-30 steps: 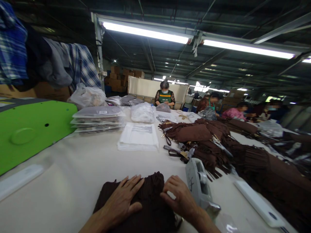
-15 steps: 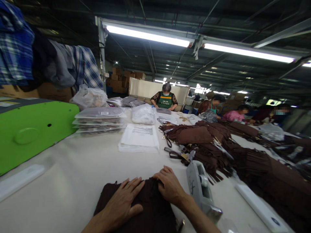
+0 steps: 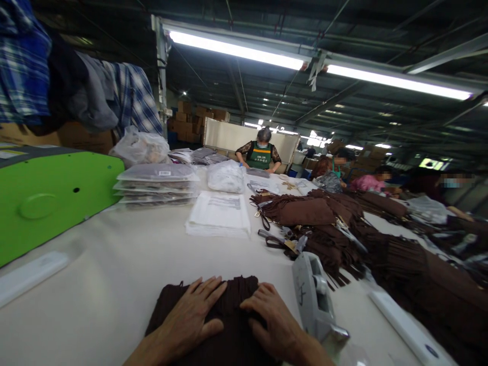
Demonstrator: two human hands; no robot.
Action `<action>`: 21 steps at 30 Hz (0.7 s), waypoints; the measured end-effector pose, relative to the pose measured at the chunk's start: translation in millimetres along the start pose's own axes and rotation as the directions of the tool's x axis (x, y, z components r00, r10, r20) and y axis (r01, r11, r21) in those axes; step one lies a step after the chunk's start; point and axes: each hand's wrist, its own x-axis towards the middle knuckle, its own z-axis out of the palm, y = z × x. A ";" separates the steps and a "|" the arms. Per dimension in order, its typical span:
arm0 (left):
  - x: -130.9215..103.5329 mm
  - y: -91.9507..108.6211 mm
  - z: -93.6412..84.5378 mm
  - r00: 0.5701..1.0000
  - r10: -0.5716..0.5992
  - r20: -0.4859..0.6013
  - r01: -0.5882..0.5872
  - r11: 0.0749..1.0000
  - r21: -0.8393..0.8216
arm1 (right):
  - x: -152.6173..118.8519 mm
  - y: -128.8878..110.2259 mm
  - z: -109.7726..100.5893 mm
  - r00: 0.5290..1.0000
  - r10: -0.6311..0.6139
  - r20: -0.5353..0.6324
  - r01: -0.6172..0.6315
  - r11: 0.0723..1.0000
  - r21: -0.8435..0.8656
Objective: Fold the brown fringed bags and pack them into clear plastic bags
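A dark brown fringed bag [image 3: 213, 335] lies on the white table directly in front of me. My left hand [image 3: 194, 310] rests flat across it, fingers stretched and thumb apart. Over its right part, my right hand [image 3: 272, 315] has curled fingers pinching at the fringe; the fingertips are partly hidden. Just right of that hand stands a grey tape dispenser [image 3: 314, 295]. More brown fringed bags [image 3: 305, 211] with wrist straps lie heaped beyond it.
A stack of white plastic bags [image 3: 219, 216] lies ahead, beside packed clear bags [image 3: 156, 180]. At left is a green machine [image 3: 49, 198] and a white bar-shaped device [image 3: 32, 277]; another white device [image 3: 404, 325] lies right. A co-worker [image 3: 261, 155] sits across the table.
My right hand has shifted slightly down and toward me from the bag's far edge, and its fingers have curled more. My left hand has stayed in place.
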 end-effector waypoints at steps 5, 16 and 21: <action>0.2 -0.5 0.4 1.000 -0.012 0.005 0.012 1.000 -0.005 | -13.1 -9.4 -2.4 0.993 -0.115 0.023 0.116 0.993 -0.033; -1.0 0.9 -1.7 1.000 -0.007 -0.012 0.007 1.000 -0.005 | 14.4 4.5 -2.8 0.908 0.363 -0.210 -0.380 0.924 -0.047; -1.3 -1.8 1.6 0.999 0.012 -0.040 -0.012 1.000 -0.011 | 38.8 5.5 5.8 0.871 0.465 -0.158 -0.478 0.877 -0.057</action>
